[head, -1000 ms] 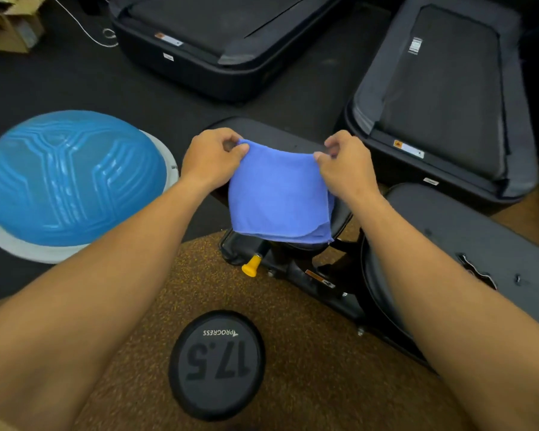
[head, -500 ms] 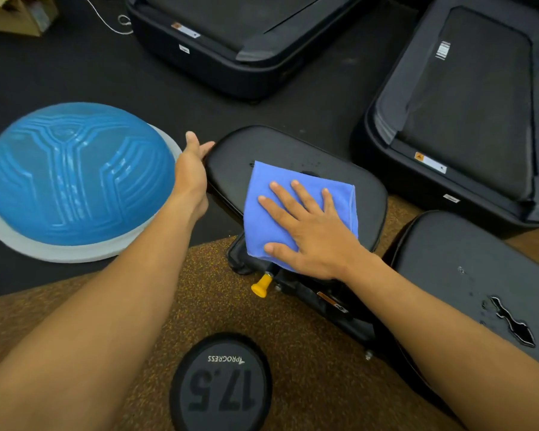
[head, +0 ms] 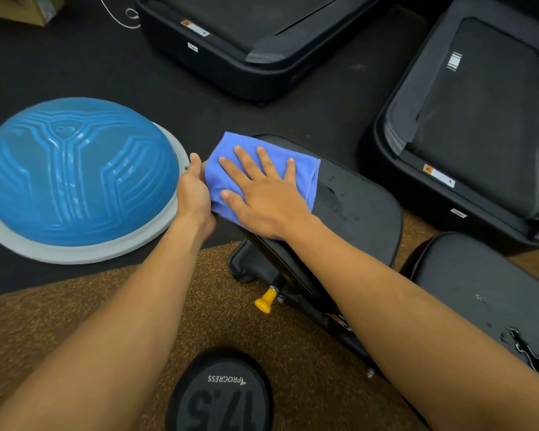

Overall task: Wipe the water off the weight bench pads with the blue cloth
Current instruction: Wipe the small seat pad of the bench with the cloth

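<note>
Floor (head: 75,57) of dark rubber gives way to a speckled brown mat (head: 218,321) nearer the camera, and on this gym ground sits a weight bench with two black pads. The seat pad (head: 355,213) lies at the centre; the back pad (head: 479,290) lies to its right, with a glinting pool of water (head: 523,349) at its near edge. Dark wet marks and droplets show on the seat pad just right of the cloth. A yellow knob (head: 265,300) juts from the frame below the seat pad. Left of the seat pad rests a blue dome (head: 75,172) on a grey base. Two black treadmills (head: 262,35) stand beyond the seat pad, one behind it and one to the right. Near the camera, below the seat pad, a round black weight (head: 221,396) reads "17.5". A white cord (head: 119,17) trails on the floor far left of the treadmills.

The blue cloth (head: 296,172) lies folded on the left end of the seat pad. The right hand (head: 262,194) lies flat on top of it, fingers spread and straight, pressing it down. The left hand (head: 193,194) touches the seat pad's left edge beside the cloth, thumb up against the cloth's left border; its fingers are hidden, so whether they curl under the pad cannot be told.
</note>
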The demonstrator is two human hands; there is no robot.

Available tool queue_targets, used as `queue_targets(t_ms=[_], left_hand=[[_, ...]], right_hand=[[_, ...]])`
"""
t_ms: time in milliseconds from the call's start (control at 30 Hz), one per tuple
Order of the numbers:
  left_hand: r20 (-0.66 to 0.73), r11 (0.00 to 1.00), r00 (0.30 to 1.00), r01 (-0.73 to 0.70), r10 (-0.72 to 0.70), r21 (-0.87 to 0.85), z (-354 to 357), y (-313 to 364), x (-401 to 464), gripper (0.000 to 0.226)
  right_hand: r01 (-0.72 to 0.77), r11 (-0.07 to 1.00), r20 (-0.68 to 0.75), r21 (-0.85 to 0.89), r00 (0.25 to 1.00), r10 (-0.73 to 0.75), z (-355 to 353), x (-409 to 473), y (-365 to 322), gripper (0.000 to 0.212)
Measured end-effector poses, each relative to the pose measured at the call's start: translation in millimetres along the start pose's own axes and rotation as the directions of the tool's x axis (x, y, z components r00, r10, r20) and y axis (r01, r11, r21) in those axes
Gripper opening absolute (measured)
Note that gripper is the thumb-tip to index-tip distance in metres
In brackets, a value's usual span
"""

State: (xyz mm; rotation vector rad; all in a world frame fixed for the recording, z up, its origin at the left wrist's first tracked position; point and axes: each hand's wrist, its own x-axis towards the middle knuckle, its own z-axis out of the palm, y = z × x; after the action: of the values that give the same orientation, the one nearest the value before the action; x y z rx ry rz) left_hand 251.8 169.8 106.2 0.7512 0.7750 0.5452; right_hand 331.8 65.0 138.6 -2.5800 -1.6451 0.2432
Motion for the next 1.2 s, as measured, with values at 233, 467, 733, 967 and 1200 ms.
queue_targets(t_ms=[233,467,733,967,1200], left_hand=[[0.067,1.0,0.997,-0.022,0.023,-0.007,-1.4,1.8,1.1,0.059],[0.065,0.993,0.997,-0.043,0.036,0.113,1.0,3.2,0.8,0.059],[0.079,0.994,0.996,-0.041,0.033,0.102,4.3,0.1,-5.4,0.054],[0.065,0.998,0.997,-0.032,0.029,0.053,3.7,-0.3,-5.7,0.06],[0.072,0.999,0.997,-0.034,0.032,0.032,0.0,-2.6,-4.5,0.062]], right_hand=[[-0.073,0.996,-0.003,0.043,0.997,0.073,-5.8,35.4,3.8,0.055],[-0.218,0.972,0.018,0.092,0.976,0.217,-17.2,32.8,26.3,0.054],[-0.446,0.889,0.018,0.099,0.894,0.447,-19.4,-39.5,87.2,0.059],[-0.445,0.893,0.029,0.068,0.896,0.444,-10.8,-129.6,79.7,0.057],[-0.305,0.952,0.047,0.001,0.951,0.305,0.2,-165.7,42.0,0.068]])
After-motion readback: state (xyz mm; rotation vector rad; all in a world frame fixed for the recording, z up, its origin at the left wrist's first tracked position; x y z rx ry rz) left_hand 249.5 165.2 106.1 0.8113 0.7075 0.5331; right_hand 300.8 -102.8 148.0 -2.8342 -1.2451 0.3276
